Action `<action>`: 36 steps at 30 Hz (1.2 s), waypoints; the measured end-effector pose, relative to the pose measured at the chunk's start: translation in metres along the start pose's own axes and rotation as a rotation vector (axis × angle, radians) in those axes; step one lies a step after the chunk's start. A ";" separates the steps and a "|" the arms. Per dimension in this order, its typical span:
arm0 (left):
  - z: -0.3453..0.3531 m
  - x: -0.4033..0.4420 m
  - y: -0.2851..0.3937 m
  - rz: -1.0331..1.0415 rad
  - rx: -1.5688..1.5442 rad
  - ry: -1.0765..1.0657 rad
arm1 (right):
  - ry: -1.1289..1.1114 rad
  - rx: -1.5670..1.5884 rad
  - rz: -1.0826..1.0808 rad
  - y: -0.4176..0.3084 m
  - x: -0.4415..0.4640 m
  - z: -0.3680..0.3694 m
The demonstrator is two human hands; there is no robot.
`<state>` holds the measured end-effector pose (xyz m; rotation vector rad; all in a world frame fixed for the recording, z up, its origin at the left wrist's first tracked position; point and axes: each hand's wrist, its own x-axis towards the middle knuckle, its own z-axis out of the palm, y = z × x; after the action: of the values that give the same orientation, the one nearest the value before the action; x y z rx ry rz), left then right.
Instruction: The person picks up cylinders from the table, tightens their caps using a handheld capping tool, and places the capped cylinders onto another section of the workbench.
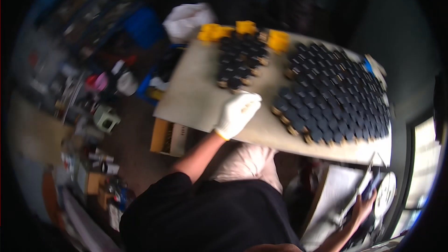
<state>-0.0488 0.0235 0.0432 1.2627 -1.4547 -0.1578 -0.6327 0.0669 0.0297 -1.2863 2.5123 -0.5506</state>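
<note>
My left hand (pixel 239 113), in a white knit glove with a yellow cuff, is over the near left part of the table (pixel 196 98). Its fingers are curled together, and whatever may be in them is hidden. Just beyond it stands a smaller group of black-topped round pieces (pixel 242 58) with tan lower parts. A much larger group of the same pieces (pixel 333 95) covers the right side. Low at the right, my bare right hand (pixel 363 209) is closed around a dark bluish thing (pixel 372 187), too blurred to name, beside a round white fan-like object (pixel 385 193).
Yellow blocks (pixel 278 41) line the table's far edge. A white sack (pixel 187 21) stands behind its far left corner. An open cardboard box (pixel 169 137) is under the left edge. A small pale green stool (pixel 106 119) and clutter cover the floor at left. A wall rises at right.
</note>
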 end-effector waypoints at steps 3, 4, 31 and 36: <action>-0.032 0.020 -0.009 -0.069 0.026 0.037 | 0.201 -0.047 -0.379 0.050 0.032 0.016; -0.041 0.025 -0.013 -0.045 0.024 0.049 | 0.278 -0.155 -0.460 0.074 0.048 0.024; -0.152 0.117 -0.011 0.006 -0.142 0.241 | 0.108 -0.063 -0.088 0.023 0.016 -0.001; -0.151 0.154 0.037 0.062 0.367 0.188 | 0.302 0.191 -0.079 0.002 -0.021 -0.061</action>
<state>0.0813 0.0042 0.2183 1.4795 -1.3953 0.2754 -0.6460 0.0981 0.0843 -1.3177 2.5695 -1.0463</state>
